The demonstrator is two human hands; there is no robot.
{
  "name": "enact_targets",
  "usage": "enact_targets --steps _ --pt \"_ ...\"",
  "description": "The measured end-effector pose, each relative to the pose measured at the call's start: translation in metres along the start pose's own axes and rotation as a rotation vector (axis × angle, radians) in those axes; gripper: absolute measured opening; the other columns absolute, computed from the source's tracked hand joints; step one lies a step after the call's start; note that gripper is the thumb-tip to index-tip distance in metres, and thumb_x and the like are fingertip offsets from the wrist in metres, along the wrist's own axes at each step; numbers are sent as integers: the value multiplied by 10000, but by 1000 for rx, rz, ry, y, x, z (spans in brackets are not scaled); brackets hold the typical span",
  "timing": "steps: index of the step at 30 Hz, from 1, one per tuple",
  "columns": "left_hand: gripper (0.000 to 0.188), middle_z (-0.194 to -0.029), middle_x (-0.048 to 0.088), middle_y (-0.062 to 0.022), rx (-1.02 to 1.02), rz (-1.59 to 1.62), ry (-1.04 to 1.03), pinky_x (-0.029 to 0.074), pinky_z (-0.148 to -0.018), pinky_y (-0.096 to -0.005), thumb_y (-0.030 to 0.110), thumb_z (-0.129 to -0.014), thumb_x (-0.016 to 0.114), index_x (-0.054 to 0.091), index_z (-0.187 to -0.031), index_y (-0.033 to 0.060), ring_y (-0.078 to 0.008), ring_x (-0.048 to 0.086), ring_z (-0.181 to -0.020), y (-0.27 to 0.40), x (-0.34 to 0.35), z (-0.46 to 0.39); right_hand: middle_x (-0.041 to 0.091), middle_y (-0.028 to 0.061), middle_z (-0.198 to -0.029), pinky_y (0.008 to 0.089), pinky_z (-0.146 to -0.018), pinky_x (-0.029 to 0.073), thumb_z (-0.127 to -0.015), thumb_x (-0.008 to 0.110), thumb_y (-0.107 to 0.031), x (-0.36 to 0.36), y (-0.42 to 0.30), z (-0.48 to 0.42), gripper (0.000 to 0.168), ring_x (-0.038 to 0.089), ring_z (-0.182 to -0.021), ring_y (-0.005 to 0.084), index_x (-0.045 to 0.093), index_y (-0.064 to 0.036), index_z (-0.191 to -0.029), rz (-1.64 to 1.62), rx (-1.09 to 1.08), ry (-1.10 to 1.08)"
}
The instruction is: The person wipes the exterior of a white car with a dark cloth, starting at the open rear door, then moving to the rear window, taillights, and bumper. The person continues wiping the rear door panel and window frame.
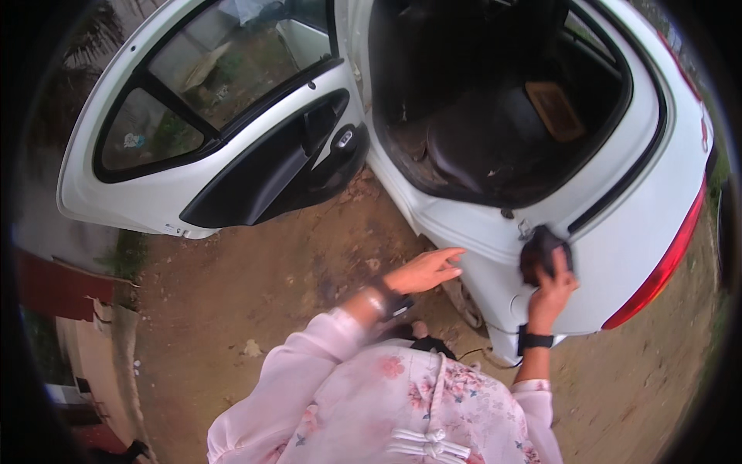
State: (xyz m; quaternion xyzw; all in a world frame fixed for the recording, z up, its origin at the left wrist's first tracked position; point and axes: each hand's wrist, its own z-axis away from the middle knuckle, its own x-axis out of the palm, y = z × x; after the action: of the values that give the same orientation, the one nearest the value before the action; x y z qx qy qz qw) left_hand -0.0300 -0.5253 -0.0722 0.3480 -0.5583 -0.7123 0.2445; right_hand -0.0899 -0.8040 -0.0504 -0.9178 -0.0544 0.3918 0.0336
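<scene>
My right hand presses a dark, bunched cloth against the white car body, beside the rear door opening. Just above the cloth is the metal door striker. The cloth and the fingers on it are blurred. My left hand hangs in front of the rear wheel arch, holding nothing, its fingers slightly apart. It looks near the car's side, but contact cannot be made out. The rear door stands wide open on the left, its black inner panel facing me.
Inside, a brown rectangular object lies on the dark back seat. The rear wheel is below my left hand, the red tail light at right. Bare earth lies underfoot. A dark red wall stands far left.
</scene>
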Motion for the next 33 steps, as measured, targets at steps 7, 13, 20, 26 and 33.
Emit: enact_targets --steps 7,13,20,26,33 --pt "441 -1194 583 -119 -133 151 536 472 -884 -294 144 -919 559 451 -1340 68 -174 560 -1070 -54 -99 106 571 19 -1249 338 -883 428 -624 556 68 30 -24 39 332 478 -917 280 740 -99 -845 -104 163 -320" --pt "382 -1135 608 -120 -307 141 648 485 -788 -254 154 -935 544 489 -1286 17 -146 617 -902 -128 -112 177 501 168 -1320 391 -934 355 -588 453 182 -27 17 -107 509 481 -1151 344 662 -54 -987 52 19 220" --pt "366 -1121 612 -121 -200 293 509 460 -863 -266 107 -929 533 492 -1278 5 -149 594 -926 -119 -91 134 493 130 -1316 375 -894 380 -642 482 134 -64 37 -193 611 496 -984 351 645 -205 -1124 245 164 317" --pt "412 -1158 597 -137 -133 331 147 478 -836 -264 67 -920 528 454 -1323 23 -151 604 -943 -95 -59 56 574 66 -1196 415 -852 396 -659 673 -92 11 -12 -78 118 538 -1059 268 714 -144 -756 140 -89 26" --pt "599 -1253 536 -131 -330 771 -97 417 -953 -384 497 -940 460 362 -1401 127 -247 488 -1170 7 -17 -15 585 76 -1238 383 -950 411 -623 468 135 40 -72 -4 453 507 -1061 332 730 -128 -882 -731 355 -225"
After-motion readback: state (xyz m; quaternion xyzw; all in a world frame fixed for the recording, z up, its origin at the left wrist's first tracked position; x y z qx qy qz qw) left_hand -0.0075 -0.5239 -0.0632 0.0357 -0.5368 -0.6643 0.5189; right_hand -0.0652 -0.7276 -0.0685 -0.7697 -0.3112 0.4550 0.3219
